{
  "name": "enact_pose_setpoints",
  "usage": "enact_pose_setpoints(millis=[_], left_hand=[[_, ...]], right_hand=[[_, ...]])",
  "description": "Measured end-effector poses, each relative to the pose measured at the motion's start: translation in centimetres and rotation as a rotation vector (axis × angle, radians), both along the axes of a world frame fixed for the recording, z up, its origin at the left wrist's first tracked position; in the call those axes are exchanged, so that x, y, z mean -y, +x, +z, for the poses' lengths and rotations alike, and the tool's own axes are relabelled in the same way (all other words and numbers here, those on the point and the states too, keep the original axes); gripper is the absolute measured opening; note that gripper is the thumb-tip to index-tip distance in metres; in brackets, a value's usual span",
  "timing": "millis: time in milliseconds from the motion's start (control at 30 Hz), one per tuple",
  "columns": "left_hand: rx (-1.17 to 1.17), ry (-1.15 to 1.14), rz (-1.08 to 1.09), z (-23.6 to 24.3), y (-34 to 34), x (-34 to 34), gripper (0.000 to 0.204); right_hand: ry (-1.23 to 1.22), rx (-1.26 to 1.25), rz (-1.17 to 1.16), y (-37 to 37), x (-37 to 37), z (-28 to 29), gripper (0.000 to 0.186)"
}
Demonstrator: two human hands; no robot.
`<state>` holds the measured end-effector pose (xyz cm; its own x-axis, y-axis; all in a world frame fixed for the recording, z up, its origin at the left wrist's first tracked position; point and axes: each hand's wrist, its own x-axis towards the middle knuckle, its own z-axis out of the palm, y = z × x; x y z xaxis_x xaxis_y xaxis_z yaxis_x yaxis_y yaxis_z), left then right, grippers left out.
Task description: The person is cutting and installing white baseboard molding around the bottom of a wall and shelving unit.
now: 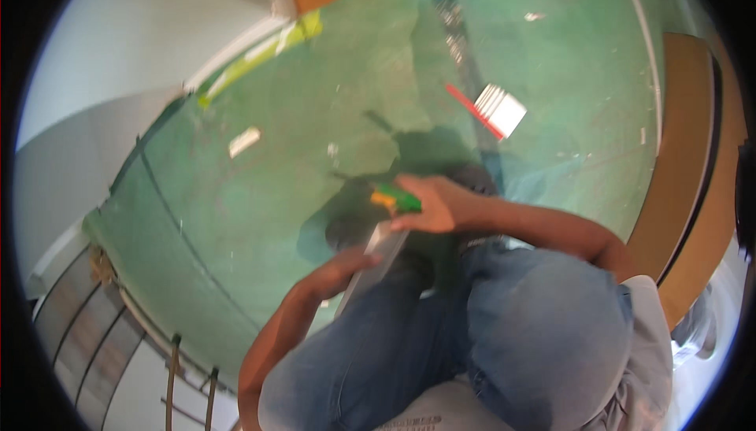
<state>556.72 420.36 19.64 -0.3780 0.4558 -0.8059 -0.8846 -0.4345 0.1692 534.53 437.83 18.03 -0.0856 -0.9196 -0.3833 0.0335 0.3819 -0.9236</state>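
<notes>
Take the pale strip as your landmark: it slants up in front of your left leg, its upper end pointing away from you and its lower end out of sight beside that leg. Your left hand is at the strip's left edge, its grip pinching that edge, with the thumb lying over the face; the fingers underneath are hidden. Your right hand is just past the strip's upper end, its grip closed around a small green-and-orange tool – the orange part sits on the side toward the left, right above the strip's end. Blur keeps you from telling whether the tool touches the strip.

Under the strip spreads a green sheet, edged far beyond it with 2 stretches of lime tape. Beyond the strip and to its right lie a white ribbed piece and a thin red bar – the 2 side by side. A small cream scrap lies beyond the strip to its left, and a brown panel stands well apart to its right.
</notes>
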Motion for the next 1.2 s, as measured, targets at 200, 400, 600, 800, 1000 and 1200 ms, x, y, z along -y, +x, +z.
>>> enact_pose_setpoints(millis=[200, 400, 600, 800, 1000, 1200], left_hand=[[-0.021, 0.150, 0.234, -0.7, 0.1, -1.3, 0.085], [-0.153, -0.086, 0.205, -0.9, 0.3, -2.2, 0.090], [-0.256, -0.405, 0.184, 1.3, -2.1, -1.9, 0.097], [-0.301, -0.405, 0.153, 1.5, -2.6, -1.6, 0.102], [-0.272, -0.424, 0.141, 2.4, -3.3, -1.7, 0.099], [-0.300, -0.479, 0.145, 2.6, -3.9, -2.1, 0.098]], right_hand=[[0.067, 0.087, -0.009, 0.5, 0.8, 0.3, 0.034], [-0.008, -0.227, -0.044, 0.2, 0.1, 0.4, 0.027], [-0.014, -0.409, 0.186, -0.8, -1.4, 1.7, 0.027], [-0.203, -0.508, 0.157, -0.4, -1.6, 1.6, 0.029], [-0.221, -0.523, 0.163, -0.3, -1.6, 1.5, 0.029], [-0.186, -0.564, 0.155, -0.1, -1.7, 2.1, 0.025]])
